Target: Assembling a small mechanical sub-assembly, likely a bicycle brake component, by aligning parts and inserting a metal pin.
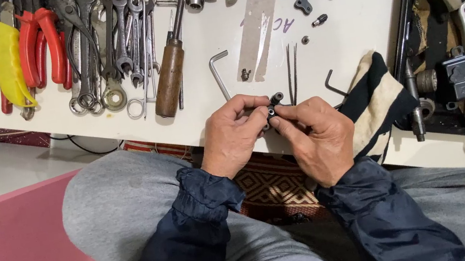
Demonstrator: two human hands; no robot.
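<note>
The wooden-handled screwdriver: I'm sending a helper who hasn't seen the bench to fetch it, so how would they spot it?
Start at the white table and go to the pile of wrenches on its far left. The screwdriver lies at that pile's right edge, pointing away from the person. Its thick brown wooden handle sets it apart from the bare metal tools and the red-handled pliers.

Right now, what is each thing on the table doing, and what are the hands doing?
left hand: pinching the small black part
right hand: pinching the small black part
small black part: held between both hands
wooden-handled screwdriver: lying flat
silver hex key: lying loose
striped cloth: crumpled
black tray: full of metal parts
</note>
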